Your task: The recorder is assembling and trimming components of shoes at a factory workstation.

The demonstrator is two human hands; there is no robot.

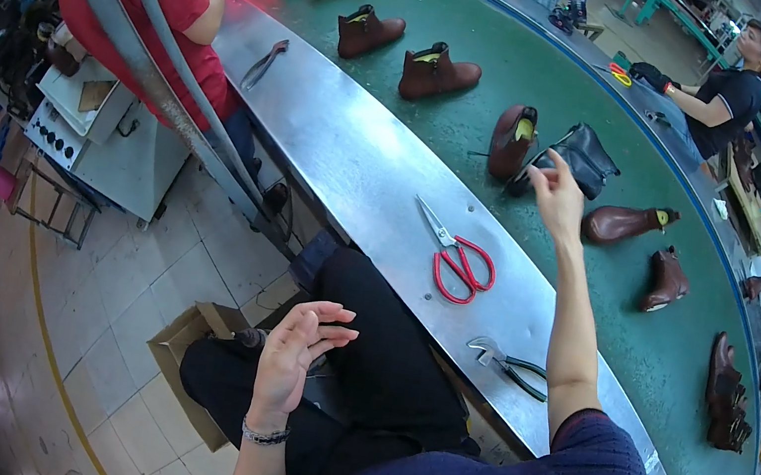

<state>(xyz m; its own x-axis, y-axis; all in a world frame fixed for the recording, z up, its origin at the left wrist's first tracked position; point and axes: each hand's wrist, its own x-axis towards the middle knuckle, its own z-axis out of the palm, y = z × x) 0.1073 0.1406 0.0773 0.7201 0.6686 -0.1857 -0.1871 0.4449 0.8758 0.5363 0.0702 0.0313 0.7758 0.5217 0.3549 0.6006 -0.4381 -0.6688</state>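
My right hand (560, 199) reaches over the green belt, thumb and fingers apart, in front of a black ankle boot (587, 159). Whether the fingertips touch that boot, I cannot tell. Just left of it stands a dark brown ankle boot (511, 145) with a yellow-green lining. Above my lap, my left hand (291, 364) is raised, fingers loosely bent and apart, with nothing in it. On the metal ledge between me and the belt lie red-handled scissors (463, 263), and nearer, pincers (508, 365) with dark handles.
More brown boots stand or lie along the green belt (438, 136), among them one boot (440, 76). A hand tool (264, 64) rests farther along the ledge. At left, a person in red (149, 28) works beside metal bars (163, 60). A cardboard box (184, 361) sits by my legs.
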